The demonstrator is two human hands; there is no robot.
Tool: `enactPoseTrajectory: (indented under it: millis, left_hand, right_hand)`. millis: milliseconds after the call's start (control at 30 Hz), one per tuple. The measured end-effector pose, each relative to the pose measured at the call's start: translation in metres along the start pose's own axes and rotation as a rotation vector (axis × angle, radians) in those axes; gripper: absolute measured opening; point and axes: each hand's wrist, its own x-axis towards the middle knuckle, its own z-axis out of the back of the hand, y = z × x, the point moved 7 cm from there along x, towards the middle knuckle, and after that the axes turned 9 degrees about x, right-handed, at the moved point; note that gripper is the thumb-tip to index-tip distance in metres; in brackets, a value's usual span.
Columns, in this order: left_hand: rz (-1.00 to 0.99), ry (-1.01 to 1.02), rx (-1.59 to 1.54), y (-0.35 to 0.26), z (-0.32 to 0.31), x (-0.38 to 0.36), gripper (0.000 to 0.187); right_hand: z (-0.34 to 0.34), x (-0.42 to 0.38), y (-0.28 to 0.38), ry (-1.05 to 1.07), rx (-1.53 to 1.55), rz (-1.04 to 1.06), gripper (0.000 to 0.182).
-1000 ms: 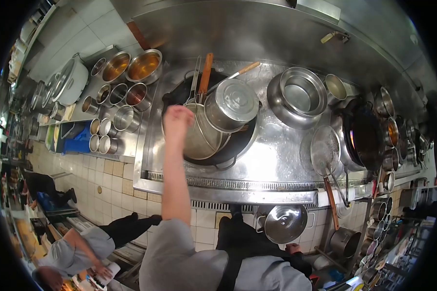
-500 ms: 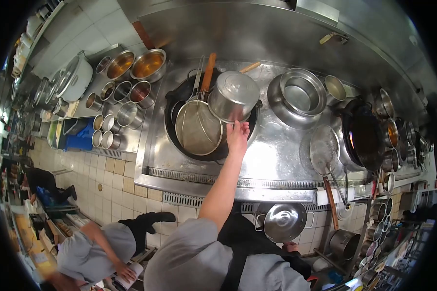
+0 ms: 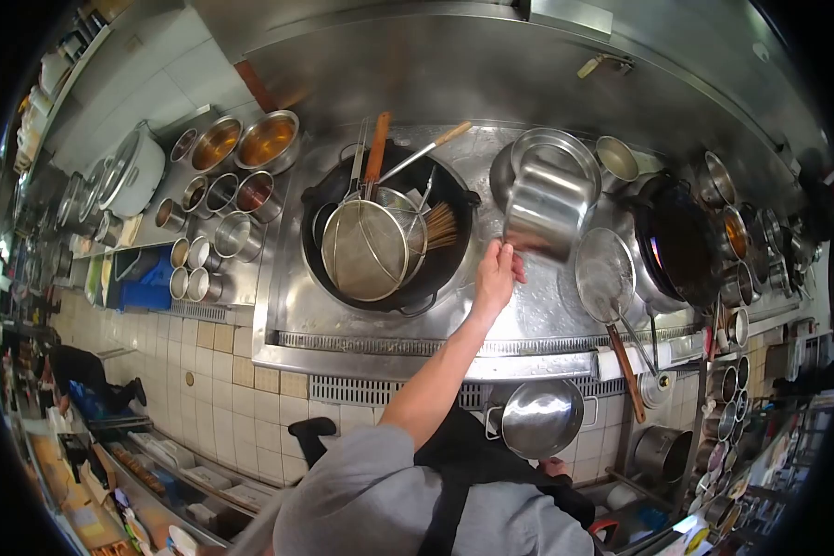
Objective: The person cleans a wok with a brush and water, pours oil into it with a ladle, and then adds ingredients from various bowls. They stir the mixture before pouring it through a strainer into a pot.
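My left hand (image 3: 499, 271) reaches over the steel counter and grips the lower edge of a shiny steel pot (image 3: 549, 208). This pot is tilted and a little blurred, in front of a wide round steel pan (image 3: 528, 148). To the left, a black wok (image 3: 449, 269) holds a round mesh strainer (image 3: 366, 250), a bamboo brush (image 3: 440, 225) and long-handled tools. My right hand (image 3: 554, 467) shows only partly, low beside a two-handled steel pot (image 3: 542, 419); its fingers are too small to make out.
A long-handled skimmer (image 3: 605, 276) lies on the counter (image 3: 473, 320), left of dark woks (image 3: 686, 246). Bowls of amber liquid (image 3: 269, 139) and several steel cups stand on the left. Pots crowd the right side. A person (image 3: 88, 371) is at far left.
My left hand has moved right with the steel pot, away from over the wok, uncovering the brush. The co-worker in grey at lower left has mostly gone from view; a dark shoe remains.
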Motion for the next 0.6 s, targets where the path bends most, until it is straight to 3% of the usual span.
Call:
enactPoseTrajectory:
  millis: [267,333,367,400,433,467,567,600]
  left_hand:
    - [0.068,0.135,0.1,0.015,-0.004,-0.03,0.024]
    - [0.091,0.111,0.096,0.021,0.019,-0.026,0.025]
    - [-0.122,0.046,0.465,0.022,0.049,-0.018,0.025]
    - [-0.053,0.13,0.161,-0.027,0.044,-0.023,0.02]
    - [0.063,-0.011,-0.135,-0.013,0.064,-0.016,0.014]
    - [0.043,0.023,-0.33,0.006,0.089,-0.002,0.013]
    - [-0.082,-0.01,-0.532,0.028,0.15,0.024,0.018]
    - [-0.029,-0.066,-0.569,0.035,0.161,0.028,0.019]
  right_hand:
    - [-0.006,-0.009,-0.003,-0.012,0.028,0.014,0.009]
    - [-0.004,0.028,-0.045,0.008,0.126,-0.001,0.012]
    - [-0.003,0.05,-0.077,-0.013,0.201,-0.008,0.014]
    - [0.003,0.043,-0.095,-0.055,0.096,-0.006,0.018]
    - [0.003,0.057,-0.094,-0.025,-0.074,-0.011,0.022]
    - [0.004,0.079,-0.116,-0.038,-0.178,0.061,0.029]
    - [0.001,0.046,-0.084,-0.081,-0.062,-0.004,0.035]
    - [0.001,0.052,-0.087,-0.104,-0.073,0.014,0.034]
